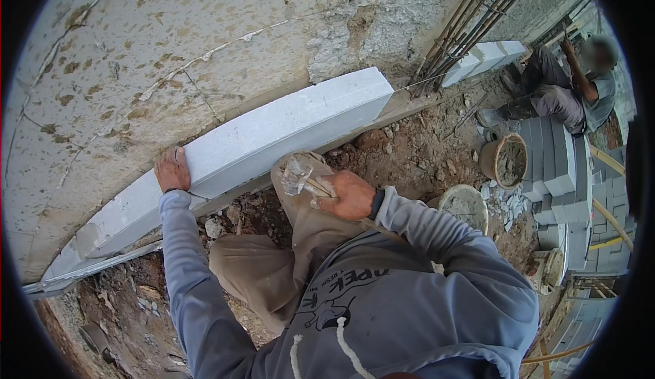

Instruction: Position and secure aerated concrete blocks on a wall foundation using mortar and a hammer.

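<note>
A row of long white blocks runs along the foot of the wall. My left hand is laid over the top of the row, near a joint, its fingers bent over the far edge. In front of my bent knee, my right hand is closed round the wooden handle of a mallet-like tool. Its whitish head points toward the blocks, apart from them. The head's exact shape is hard to make out. A thin string stretches from the row's right end past the steel bars.
Upright steel bars stand beyond the row's end. Buckets of grey mortar and stacked grey blocks are to the right. Another person sits at the far right. Rubble and soil cover the ground.
</note>
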### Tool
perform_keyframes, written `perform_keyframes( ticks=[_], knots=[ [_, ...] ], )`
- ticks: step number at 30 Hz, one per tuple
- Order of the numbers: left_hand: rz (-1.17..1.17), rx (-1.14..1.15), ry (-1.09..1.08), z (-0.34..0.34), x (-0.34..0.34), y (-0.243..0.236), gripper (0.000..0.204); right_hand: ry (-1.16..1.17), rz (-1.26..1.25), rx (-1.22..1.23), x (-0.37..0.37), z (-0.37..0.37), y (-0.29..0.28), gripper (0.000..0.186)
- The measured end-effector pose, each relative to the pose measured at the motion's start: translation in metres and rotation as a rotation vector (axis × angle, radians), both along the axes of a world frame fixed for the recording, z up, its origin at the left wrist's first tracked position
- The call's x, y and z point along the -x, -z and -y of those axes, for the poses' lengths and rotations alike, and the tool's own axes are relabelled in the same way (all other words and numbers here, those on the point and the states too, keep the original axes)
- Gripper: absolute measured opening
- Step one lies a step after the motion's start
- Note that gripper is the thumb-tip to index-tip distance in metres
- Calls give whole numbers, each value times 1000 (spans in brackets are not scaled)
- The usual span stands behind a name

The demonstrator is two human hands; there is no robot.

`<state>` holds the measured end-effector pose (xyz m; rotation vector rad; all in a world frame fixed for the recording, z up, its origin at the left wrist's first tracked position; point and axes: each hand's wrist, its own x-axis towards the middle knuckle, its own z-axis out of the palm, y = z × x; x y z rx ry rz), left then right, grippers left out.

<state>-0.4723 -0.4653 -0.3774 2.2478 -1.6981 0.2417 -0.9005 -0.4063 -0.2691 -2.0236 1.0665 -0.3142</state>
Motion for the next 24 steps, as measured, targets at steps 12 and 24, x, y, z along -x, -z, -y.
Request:
perform_keyframes(
  ticks=[12,24],
  knots=[
    [-7,43,75,-1,-3,3,46,1059,847,-1211,134,37,159,15],
    [10,-22,43,3,-5,3,45,1428,1468,-813,95,131,252,14]
  ],
)
